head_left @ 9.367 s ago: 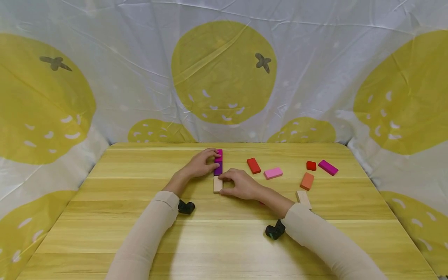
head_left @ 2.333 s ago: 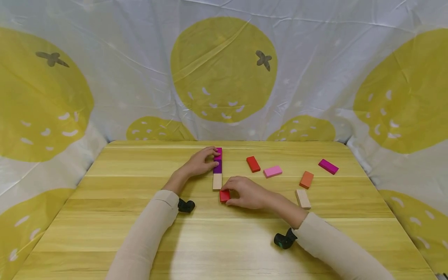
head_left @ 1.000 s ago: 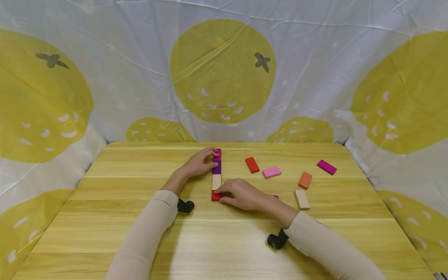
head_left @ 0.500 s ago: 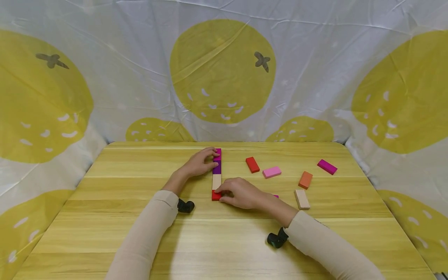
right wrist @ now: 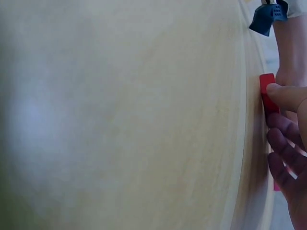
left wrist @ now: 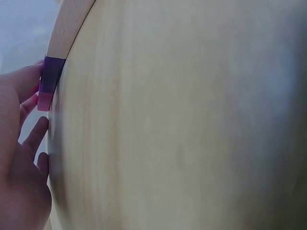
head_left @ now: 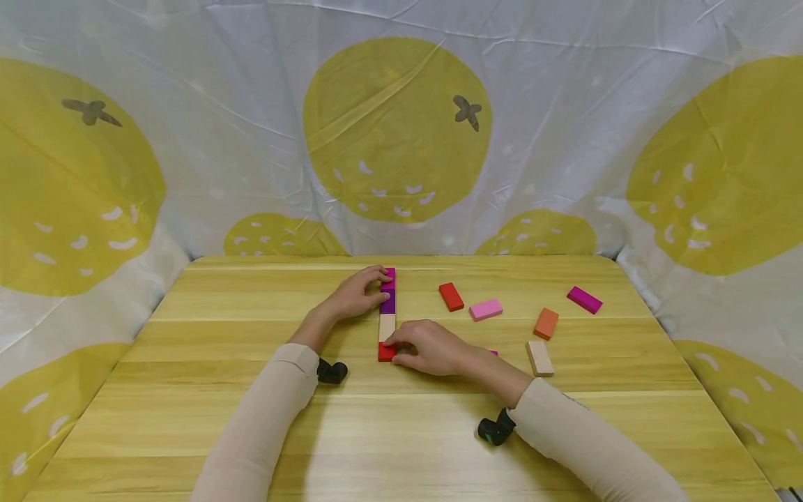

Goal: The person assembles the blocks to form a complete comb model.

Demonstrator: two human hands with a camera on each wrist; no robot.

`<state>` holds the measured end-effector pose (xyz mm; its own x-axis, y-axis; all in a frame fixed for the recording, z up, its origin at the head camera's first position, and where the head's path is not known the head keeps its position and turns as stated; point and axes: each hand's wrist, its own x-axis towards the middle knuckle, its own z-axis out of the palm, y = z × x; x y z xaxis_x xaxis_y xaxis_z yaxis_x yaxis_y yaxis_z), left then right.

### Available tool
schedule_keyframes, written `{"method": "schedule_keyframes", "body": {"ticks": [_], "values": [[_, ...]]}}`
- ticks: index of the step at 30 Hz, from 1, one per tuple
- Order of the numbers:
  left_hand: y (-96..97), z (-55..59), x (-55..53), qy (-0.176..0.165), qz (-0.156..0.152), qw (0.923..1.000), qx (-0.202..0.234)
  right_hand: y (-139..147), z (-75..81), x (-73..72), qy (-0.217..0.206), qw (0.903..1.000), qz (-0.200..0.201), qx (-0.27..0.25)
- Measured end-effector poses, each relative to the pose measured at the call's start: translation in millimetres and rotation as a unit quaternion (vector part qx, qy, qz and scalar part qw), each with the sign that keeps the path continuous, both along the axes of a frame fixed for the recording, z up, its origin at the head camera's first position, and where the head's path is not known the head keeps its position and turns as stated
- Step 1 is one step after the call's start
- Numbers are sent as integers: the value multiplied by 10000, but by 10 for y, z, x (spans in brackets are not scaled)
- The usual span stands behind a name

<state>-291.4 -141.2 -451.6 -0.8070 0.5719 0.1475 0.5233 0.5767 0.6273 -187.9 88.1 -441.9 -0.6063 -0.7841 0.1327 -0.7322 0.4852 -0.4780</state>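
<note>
A straight row of blocks runs front to back near the middle of the table: a magenta block (head_left: 389, 278) farthest, then a purple block (head_left: 387, 302), a plain wooden block (head_left: 387, 328) and a small red block (head_left: 385, 352) nearest. They look end to end. My left hand (head_left: 354, 293) holds the far end, thumb against the purple block and fingers at the magenta one. My right hand (head_left: 433, 348) pinches the red block between thumb and finger; in the right wrist view, the thumb lies on the red block (right wrist: 268, 93). Fingertips partly cover the row.
Loose on the right lie a red block (head_left: 451, 297), a pink block (head_left: 486, 310), an orange block (head_left: 546, 324), a magenta block (head_left: 585, 300) and a plain block (head_left: 540, 358). Another magenta piece (head_left: 493, 353) is mostly hidden behind the right forearm. A patterned cloth (head_left: 401, 139) surrounds the table (head_left: 389, 446).
Earlier my right hand was at the plain block in the row. It then brought the small red block from the right and slid it left against the row's near end. The left hand stayed put.
</note>
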Motion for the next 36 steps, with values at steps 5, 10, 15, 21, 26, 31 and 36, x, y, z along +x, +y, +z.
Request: {"method": "schedule_keyframes", "body": {"ticks": [5,10,15,21,26,31,36], "values": [[-1,-1,-1,-14,8,10000,0,13,-11,-6,12,10000,63,-29],[-1,-10,-7,-31,16,10000,-4,72,-19,-34,74,9998,158,-53],[-3,-23,-15,-8,15,10000,-15,199,69,-85,115,9999,-34,7],[-4,-42,-19,-35,60,10000,-43,381,211,-200,136,9990,-416,33],[-2,-40,-3,-56,67,10000,-31,527,286,-280,34,9979,-650,48],[1,-33,6,-59,40,10000,-5,689,299,-385,114,9964,-832,70],[-2,-32,1,-56,59,10000,37,863,279,-500,1,9930,-1169,142]]}}
